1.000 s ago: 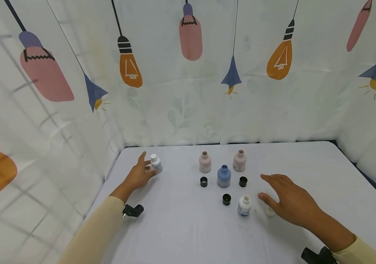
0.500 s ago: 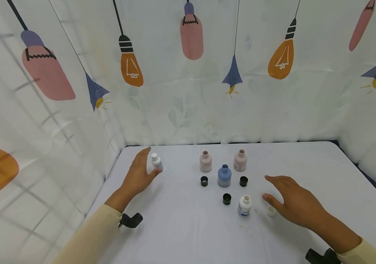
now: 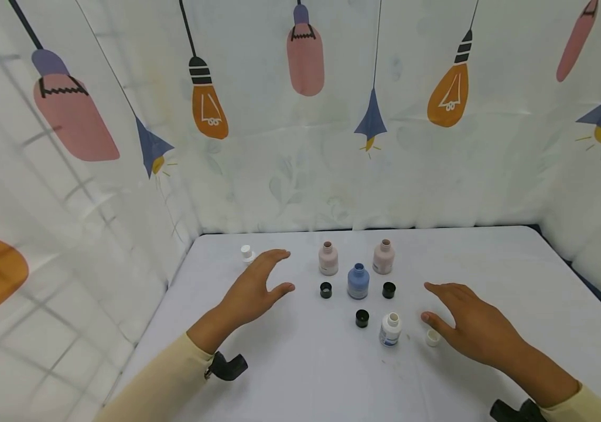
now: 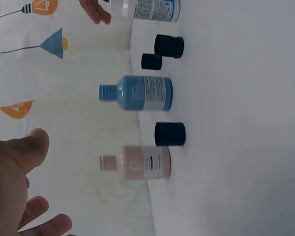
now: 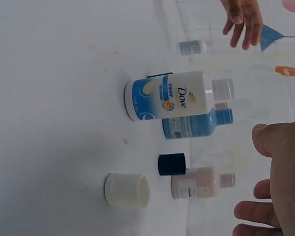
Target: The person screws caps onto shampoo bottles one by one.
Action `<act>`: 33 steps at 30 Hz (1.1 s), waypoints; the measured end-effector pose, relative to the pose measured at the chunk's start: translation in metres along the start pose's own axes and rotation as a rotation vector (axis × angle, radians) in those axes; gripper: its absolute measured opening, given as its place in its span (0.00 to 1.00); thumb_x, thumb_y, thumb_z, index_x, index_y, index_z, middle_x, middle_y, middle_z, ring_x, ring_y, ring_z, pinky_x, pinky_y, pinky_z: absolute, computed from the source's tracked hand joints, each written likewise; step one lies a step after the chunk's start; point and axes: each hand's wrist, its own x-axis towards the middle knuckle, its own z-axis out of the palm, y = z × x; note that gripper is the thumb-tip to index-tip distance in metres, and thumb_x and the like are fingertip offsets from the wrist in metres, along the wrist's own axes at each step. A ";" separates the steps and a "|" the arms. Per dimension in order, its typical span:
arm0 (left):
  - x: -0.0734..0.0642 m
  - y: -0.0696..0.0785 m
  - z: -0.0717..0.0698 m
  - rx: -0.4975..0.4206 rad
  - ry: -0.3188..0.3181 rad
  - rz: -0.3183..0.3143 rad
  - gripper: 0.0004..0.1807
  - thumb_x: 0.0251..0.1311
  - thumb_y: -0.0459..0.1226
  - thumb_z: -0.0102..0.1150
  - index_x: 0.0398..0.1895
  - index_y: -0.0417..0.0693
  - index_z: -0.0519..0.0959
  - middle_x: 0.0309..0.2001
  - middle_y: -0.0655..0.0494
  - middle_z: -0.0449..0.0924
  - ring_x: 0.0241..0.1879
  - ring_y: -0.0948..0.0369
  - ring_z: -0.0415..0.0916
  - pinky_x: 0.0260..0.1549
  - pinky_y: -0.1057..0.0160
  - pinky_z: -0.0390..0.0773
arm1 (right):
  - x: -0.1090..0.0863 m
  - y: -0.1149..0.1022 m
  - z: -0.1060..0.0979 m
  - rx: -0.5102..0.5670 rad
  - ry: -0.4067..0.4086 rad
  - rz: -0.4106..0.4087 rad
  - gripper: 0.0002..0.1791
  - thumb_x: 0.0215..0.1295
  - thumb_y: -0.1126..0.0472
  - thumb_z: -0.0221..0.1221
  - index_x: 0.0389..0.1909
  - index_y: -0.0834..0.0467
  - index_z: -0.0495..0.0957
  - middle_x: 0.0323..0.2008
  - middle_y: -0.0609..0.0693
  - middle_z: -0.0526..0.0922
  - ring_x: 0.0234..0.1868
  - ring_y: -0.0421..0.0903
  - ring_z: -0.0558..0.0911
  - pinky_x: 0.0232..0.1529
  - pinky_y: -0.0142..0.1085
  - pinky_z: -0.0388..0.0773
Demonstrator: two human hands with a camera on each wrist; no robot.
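My left hand [image 3: 248, 296] hovers over the left half of the table, holding nothing, with thumb and fingers spread. Just behind it stands a capped white bottle [image 3: 246, 252], its lower part hidden by the hand. To the right are two uncapped pale pink bottles [image 3: 328, 262] and an uncapped blue bottle [image 3: 358, 285]. Nearer me stands an uncapped white Dove bottle [image 5: 169, 96]. My right hand [image 3: 474, 328] is held above the table to its right, fingers apart and holding nothing. A white cap [image 5: 127, 190] lies below its thumb.
Black caps lie among the bottles: one on the left [image 3: 325, 290], another black cap [image 3: 388, 289] on the right, and a third black cap [image 3: 362, 318] nearer me. A white cloth covers the table [image 3: 300, 375]. A printed curtain [image 3: 300, 152] encloses the back and sides.
My left hand has let go of the capped white bottle, which stays upright at the left, and has moved right towards the middle. The right hand has shifted slightly right.
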 end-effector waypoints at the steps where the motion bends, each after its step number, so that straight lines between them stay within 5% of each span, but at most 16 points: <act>1: 0.000 0.003 0.002 -0.013 -0.017 0.003 0.38 0.64 0.46 0.72 0.74 0.50 0.66 0.73 0.53 0.66 0.72 0.53 0.64 0.66 0.48 0.68 | 0.000 0.000 0.000 0.001 -0.001 0.000 0.37 0.72 0.35 0.58 0.71 0.55 0.71 0.63 0.60 0.76 0.64 0.61 0.74 0.46 0.62 0.79; 10: 0.000 0.023 0.012 -0.139 -0.141 0.020 0.41 0.61 0.45 0.73 0.76 0.60 0.64 0.70 0.55 0.70 0.58 0.50 0.77 0.55 0.52 0.78 | -0.003 0.001 0.002 0.004 -0.003 0.005 0.37 0.71 0.35 0.58 0.71 0.55 0.71 0.63 0.59 0.76 0.64 0.61 0.74 0.46 0.62 0.79; 23: 0.000 0.039 0.033 -0.243 -0.273 0.090 0.40 0.63 0.44 0.72 0.76 0.54 0.65 0.70 0.56 0.71 0.61 0.55 0.76 0.55 0.51 0.79 | -0.006 0.005 0.003 0.012 -0.009 0.006 0.36 0.70 0.37 0.61 0.70 0.55 0.71 0.63 0.61 0.76 0.63 0.62 0.75 0.44 0.62 0.79; 33: 0.001 0.051 0.055 -0.321 -0.336 0.141 0.36 0.63 0.41 0.72 0.74 0.55 0.68 0.68 0.57 0.74 0.64 0.57 0.75 0.53 0.63 0.78 | -0.007 0.006 0.008 0.000 -0.038 0.035 0.35 0.68 0.42 0.65 0.70 0.55 0.72 0.62 0.63 0.75 0.61 0.63 0.76 0.44 0.62 0.80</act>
